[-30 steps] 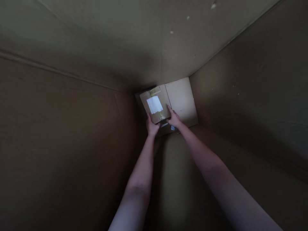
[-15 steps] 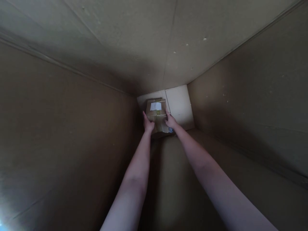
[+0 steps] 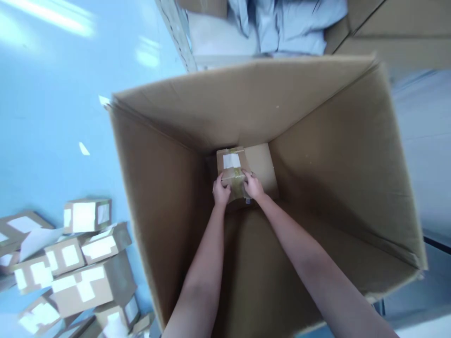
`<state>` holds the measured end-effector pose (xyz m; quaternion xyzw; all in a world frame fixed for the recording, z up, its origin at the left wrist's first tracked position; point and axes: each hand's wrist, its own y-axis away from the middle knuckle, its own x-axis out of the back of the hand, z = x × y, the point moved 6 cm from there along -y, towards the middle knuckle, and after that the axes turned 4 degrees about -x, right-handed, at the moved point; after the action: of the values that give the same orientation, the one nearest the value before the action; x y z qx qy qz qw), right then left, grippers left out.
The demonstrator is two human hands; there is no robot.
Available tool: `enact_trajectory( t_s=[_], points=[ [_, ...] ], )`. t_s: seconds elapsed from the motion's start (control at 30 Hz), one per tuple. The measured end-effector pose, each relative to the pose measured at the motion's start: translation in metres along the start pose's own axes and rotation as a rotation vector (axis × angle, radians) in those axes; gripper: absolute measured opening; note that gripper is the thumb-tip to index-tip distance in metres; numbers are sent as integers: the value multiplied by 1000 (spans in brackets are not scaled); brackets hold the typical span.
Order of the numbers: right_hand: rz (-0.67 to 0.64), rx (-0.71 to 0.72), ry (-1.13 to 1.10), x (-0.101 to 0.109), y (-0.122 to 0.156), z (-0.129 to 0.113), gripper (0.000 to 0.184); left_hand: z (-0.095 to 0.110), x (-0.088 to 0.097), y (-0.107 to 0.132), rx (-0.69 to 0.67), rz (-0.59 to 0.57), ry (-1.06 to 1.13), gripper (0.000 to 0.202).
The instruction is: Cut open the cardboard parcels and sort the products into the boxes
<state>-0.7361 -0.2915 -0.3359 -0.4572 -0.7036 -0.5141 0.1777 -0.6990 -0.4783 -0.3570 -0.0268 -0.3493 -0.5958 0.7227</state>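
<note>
Deep inside a tall cardboard box (image 3: 338,141), both my arms reach down to a small taped carton (image 3: 230,177). My left hand (image 3: 221,191) grips the carton's near left side, thumb on the front face. On the near right side, my right hand (image 3: 252,186) holds it with the fingers over the edge. A white label (image 3: 231,161) lies on the carton's top, and clear yellowish tape runs over the top and down the front. Beside the carton, part of the big box's bottom (image 3: 260,162) shows. The carton's underside is hidden.
Several labelled cartons (image 3: 84,286) are piled on the blue floor (image 3: 70,155) at the left. Beyond the big box, grey plastic bags (image 3: 275,28) lie on a shelf, with large brown cartons (image 3: 398,33) to their right. The big box's walls surround my arms.
My view has drawn back from inside the big box, so its rim and the surroundings now show. The small carton stays between my hands and appears slightly turned.
</note>
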Motion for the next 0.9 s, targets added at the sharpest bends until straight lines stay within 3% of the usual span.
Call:
enact_trajectory(
  t_s=[0.17,0.33,0.53,0.73,0.9],
  points=[
    [102,35,115,97,63,-42,73,100,61,35,-135,12,-14,64],
    [249,127,148,201,144,-83,74,210,131,91,-294,42,16,64],
    [405,177,128,301,247,-125,74,314,201,162,-430,85,84,59],
    [585,161,71,371,349,-140,73,402,243,228,-646,85,73,55],
    [754,25,-17,397,438,-120,72,462,244,278,-869,-52,8,53]
  ],
)
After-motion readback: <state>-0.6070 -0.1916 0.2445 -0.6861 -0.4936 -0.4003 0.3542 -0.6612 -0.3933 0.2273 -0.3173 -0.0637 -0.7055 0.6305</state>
